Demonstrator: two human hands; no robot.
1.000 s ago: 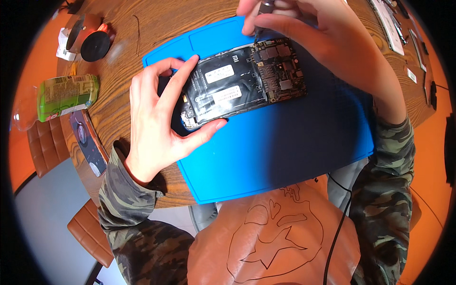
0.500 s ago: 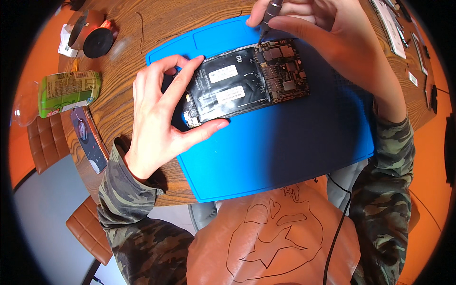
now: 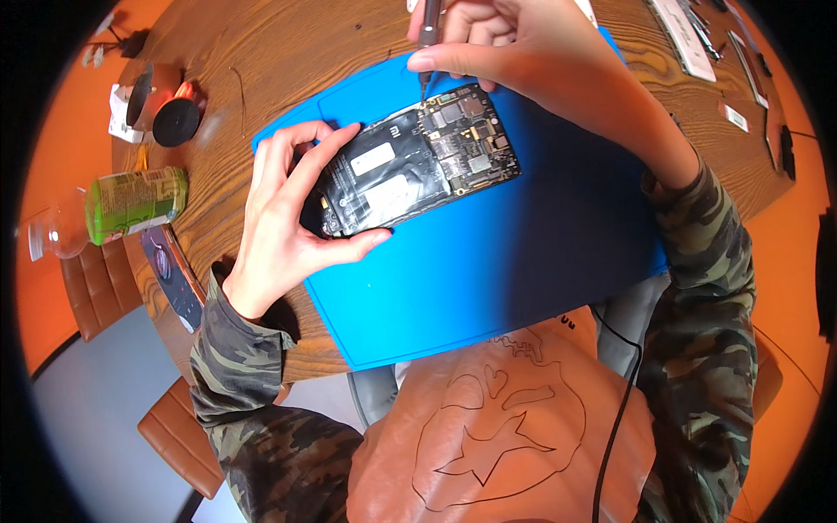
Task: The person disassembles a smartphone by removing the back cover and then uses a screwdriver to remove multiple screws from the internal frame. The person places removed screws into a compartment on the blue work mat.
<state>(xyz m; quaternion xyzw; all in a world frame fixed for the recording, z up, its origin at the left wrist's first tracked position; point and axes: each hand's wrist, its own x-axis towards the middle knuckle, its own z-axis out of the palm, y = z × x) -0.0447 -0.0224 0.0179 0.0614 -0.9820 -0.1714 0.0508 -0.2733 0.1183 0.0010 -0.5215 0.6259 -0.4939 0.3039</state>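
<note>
An opened, black rectangular smartphone point(image 3: 392, 161) with an exposed dark circuit board point(image 3: 471, 144) lies aslant on the far part of a flat blue mat point(image 3: 418, 288), whose broad surface runs from the phone's near edge toward the person and off rightward. The left hand's point(image 3: 277, 216) fingers, spread wide, hold the phone's left end between thumb at its near edge and forefinger at its far edge. The right hand's point(image 3: 523, 48) fingers are closed round a slim, dark pen-shaped screwdriver point(image 3: 429, 33), its tip at the far edge beside the board, contact uncertain.
</note>
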